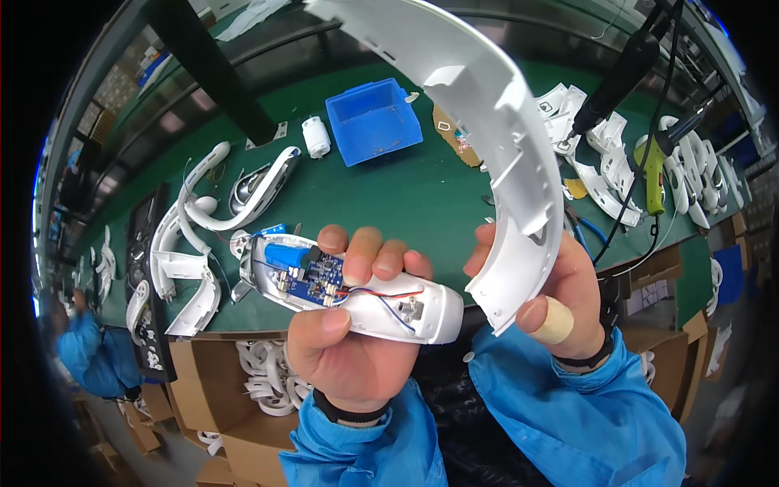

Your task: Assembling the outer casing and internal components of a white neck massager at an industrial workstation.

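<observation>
My left hand (357, 341) is closed around a white plastic housing half (438, 312), its inside facing up. In it lie a blue circuit board (312, 278), a blue cylindrical battery (284, 256), and red and blue wires running to a small metal part (411, 308) at the right end. A long curved white plastic shell (531, 195) is gripped in my right hand (560, 300), between thumb and fingers. It arches upward beyond the top of the view, and its lower end stands just right of the housing, apparently apart from it. A bandage wraps my right thumb.
A blue bin (373, 122) stands at the back of the green bench (389, 203). Curved white parts (182, 243) lie at left. An electric screwdriver (621, 73), a green-handled tool (654, 178), pliers (588, 227) and more white pieces crowd the right. Cardboard boxes (203, 381) sit below; another person (97, 349) is far left.
</observation>
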A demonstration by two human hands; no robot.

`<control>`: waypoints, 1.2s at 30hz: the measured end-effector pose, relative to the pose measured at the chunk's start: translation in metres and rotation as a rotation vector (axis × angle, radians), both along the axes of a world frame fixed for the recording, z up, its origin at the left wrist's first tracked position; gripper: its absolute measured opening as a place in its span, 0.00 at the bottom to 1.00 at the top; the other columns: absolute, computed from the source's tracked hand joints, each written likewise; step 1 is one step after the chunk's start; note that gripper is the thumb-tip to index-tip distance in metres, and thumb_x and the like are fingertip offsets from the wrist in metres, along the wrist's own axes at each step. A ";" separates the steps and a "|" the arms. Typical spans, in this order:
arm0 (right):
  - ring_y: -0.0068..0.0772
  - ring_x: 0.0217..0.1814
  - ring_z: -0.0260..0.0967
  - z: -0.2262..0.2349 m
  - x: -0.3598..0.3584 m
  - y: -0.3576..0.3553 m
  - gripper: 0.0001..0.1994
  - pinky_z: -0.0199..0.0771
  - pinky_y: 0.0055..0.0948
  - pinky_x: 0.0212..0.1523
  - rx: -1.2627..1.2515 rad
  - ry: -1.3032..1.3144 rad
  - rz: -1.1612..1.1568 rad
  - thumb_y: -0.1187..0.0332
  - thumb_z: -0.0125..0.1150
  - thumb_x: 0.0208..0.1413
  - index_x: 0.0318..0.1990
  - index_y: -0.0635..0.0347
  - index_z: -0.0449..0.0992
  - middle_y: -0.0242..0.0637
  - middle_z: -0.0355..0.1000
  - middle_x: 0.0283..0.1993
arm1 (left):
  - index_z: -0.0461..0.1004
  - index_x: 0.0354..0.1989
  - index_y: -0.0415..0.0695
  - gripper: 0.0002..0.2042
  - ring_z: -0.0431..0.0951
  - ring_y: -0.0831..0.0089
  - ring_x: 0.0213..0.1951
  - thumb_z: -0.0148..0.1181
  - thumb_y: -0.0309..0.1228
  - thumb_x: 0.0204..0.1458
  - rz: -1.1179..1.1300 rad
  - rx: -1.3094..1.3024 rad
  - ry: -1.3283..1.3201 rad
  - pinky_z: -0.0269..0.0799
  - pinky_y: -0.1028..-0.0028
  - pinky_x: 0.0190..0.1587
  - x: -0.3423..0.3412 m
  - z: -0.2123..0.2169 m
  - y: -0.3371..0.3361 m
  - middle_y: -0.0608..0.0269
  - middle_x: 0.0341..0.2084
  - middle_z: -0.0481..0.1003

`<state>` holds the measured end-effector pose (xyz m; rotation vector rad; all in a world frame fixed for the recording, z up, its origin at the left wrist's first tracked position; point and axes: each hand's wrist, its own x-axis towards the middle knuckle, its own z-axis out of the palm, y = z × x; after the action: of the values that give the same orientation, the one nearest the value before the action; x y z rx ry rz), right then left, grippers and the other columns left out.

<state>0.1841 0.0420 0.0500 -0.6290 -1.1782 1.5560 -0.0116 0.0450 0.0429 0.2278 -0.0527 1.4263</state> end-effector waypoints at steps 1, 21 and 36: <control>0.30 0.56 0.71 0.002 0.000 0.000 0.31 0.71 0.34 0.59 0.002 -0.014 0.009 0.67 0.72 0.54 0.61 0.68 0.65 0.42 0.74 0.53 | 0.65 0.49 0.47 0.22 0.70 0.71 0.48 0.57 0.22 0.43 0.017 0.000 0.005 0.60 0.62 0.68 0.001 0.000 0.000 0.69 0.37 0.67; 0.31 0.44 0.70 0.015 -0.003 0.012 0.29 0.68 0.29 0.42 0.517 -0.657 -0.171 0.68 0.74 0.45 0.56 0.68 0.74 0.40 0.75 0.43 | 0.61 0.65 0.45 0.47 0.66 0.51 0.66 0.69 0.62 0.42 0.192 0.000 0.542 0.65 0.50 0.67 0.000 -0.017 0.003 0.55 0.62 0.68; 0.44 0.42 0.74 0.027 -0.018 0.011 0.28 0.75 0.36 0.41 0.780 -0.932 -0.164 0.68 0.76 0.45 0.54 0.70 0.75 0.46 0.75 0.43 | 0.61 0.65 0.36 0.58 0.65 0.52 0.67 0.80 0.59 0.26 0.102 -0.052 0.491 0.65 0.53 0.68 0.002 -0.021 0.002 0.48 0.64 0.66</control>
<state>0.1661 0.0529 0.0771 -0.8944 -2.1854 0.5061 -0.0097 0.0465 0.0216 0.5373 0.4031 1.4366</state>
